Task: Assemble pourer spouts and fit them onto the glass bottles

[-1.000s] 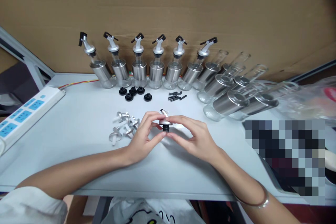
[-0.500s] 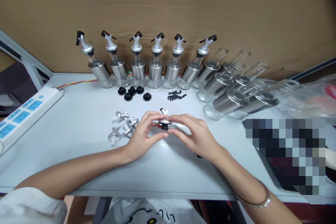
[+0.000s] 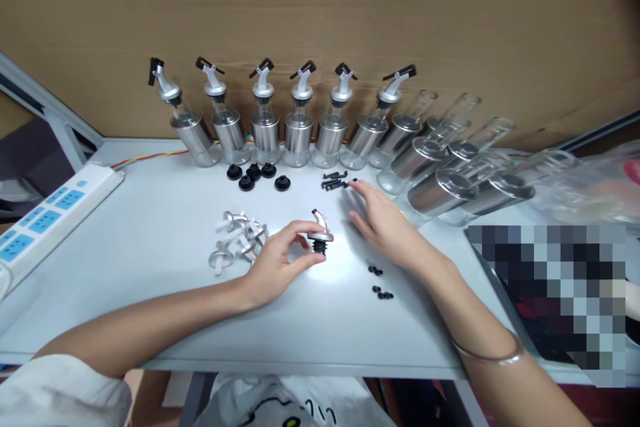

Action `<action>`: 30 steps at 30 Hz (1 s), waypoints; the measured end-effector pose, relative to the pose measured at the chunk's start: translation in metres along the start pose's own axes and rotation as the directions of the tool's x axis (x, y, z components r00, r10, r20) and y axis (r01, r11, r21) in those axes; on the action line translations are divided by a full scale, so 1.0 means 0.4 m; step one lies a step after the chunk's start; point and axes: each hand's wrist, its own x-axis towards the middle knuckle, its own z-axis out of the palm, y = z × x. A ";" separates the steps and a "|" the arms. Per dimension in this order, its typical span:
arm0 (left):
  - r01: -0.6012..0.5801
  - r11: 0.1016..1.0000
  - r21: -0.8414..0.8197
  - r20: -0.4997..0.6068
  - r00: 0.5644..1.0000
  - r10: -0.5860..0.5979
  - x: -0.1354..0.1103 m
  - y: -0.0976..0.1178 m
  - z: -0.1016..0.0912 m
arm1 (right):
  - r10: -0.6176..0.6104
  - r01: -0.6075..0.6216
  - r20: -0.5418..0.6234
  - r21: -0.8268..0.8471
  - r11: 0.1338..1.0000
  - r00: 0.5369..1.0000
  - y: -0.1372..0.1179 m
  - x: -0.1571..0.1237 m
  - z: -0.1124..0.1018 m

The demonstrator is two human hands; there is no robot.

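Between the thumb and fingers of my left hand (image 3: pixel 280 260) is a bottle pourer (image 3: pixel 320 237), a silver spout with a black ribbed stopper below, held upright above the table. My right hand (image 3: pixel 387 227) is apart from it, thumb and fingers spread, fingertips beside a small pile of black levers (image 3: pixel 334 181). Loose silver spouts (image 3: pixel 221 255) lie left of my left hand. Several black stoppers (image 3: pixel 283 183) rest farther back. Small black plugs (image 3: pixel 383 295) lie near my right forearm.
Along the cardboard back wall stand glass bottles with steel sleeves (image 3: pixel 299 139), several topped with pourers. Bottles without pourers (image 3: pixel 443 190) crowd the right. A white power strip (image 3: pixel 55 213) lies at left; a pixelated dark device (image 3: pixel 540 293) is at right, below a plastic bag (image 3: pixel 600 180).
My right hand has let go of the pourer and moved right and away from me toward the black levers, uncovering the small plugs. My left hand keeps hold of the pourer.
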 end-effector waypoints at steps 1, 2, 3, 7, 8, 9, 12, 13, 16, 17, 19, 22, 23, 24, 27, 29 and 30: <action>-0.005 1.000 0.013 0.007 1.000 0.005 0.000 0.000 0.000 | 0.007 -0.006 0.030 -0.018 1.000 1.000 0.014 0.002 0.009; -0.019 1.000 0.025 0.016 1.000 0.018 0.000 0.001 0.000 | 0.004 -0.003 0.053 -0.024 1.000 0.999 0.025 0.004 0.016; -0.040 0.999 0.034 0.023 0.999 0.039 0.002 0.002 0.000 | 0.001 0.001 0.070 -0.024 1.000 0.998 0.032 0.004 0.021; -0.121 0.991 0.059 0.026 0.993 0.119 0.009 0.007 0.002 | -0.016 0.017 0.077 -0.013 1.000 0.997 0.032 -0.001 0.022; -0.121 0.990 0.071 0.023 0.993 0.120 0.010 0.008 0.002 | -0.021 0.022 0.067 -0.014 1.000 0.997 0.028 -0.002 0.019; -0.116 0.989 0.089 0.025 0.993 0.114 0.010 0.008 0.001 | -0.027 0.027 0.052 -0.017 0.999 0.998 0.025 -0.002 0.016; -0.119 0.981 0.152 0.051 0.992 0.112 0.010 0.012 -0.002 | -0.039 0.040 0.026 -0.028 0.999 0.999 0.022 0.001 0.014; -0.132 0.978 0.164 0.063 0.990 0.123 0.010 0.013 -0.003 | -0.039 0.040 0.037 -0.030 0.999 0.999 0.022 0.004 0.015; -0.173 0.972 0.161 0.088 0.983 0.160 0.013 0.019 -0.004 | -0.023 0.028 0.111 -0.044 0.999 0.994 0.024 0.015 0.022; -0.179 0.972 0.155 0.095 0.982 0.166 0.014 0.020 -0.003 | -0.014 0.020 0.127 -0.051 0.998 0.992 0.024 0.018 0.024; -0.184 0.972 0.144 0.101 0.980 0.170 0.014 0.020 -0.003 | -0.006 0.013 0.130 -0.056 0.998 0.992 0.021 0.023 0.024; -0.176 0.973 0.148 0.103 0.981 0.162 0.013 0.018 -0.002 | -0.029 0.033 0.080 -0.049 0.998 0.996 0.014 0.022 0.016; -0.171 0.973 0.153 0.103 0.982 0.156 0.012 0.017 -0.002 | -0.039 0.042 0.065 -0.046 0.998 0.997 0.012 0.019 0.012; -0.166 0.974 0.156 0.102 0.983 0.151 0.012 0.016 -0.003 | -0.048 0.050 0.054 -0.044 0.998 0.997 0.010 0.016 0.007; -0.160 0.975 0.156 0.097 0.985 0.146 0.013 0.019 -0.004 | -0.057 0.059 0.053 -0.036 0.998 0.997 0.002 0.008 -0.009; -0.152 0.976 0.158 0.102 0.985 0.137 0.015 0.023 -0.005 | -0.043 0.047 0.088 -0.037 0.998 0.995 -0.005 0.004 -0.016; -0.145 0.977 0.159 0.108 0.986 0.129 0.015 0.024 -0.005 | -0.038 0.042 0.112 -0.042 0.998 0.993 -0.009 0.003 -0.019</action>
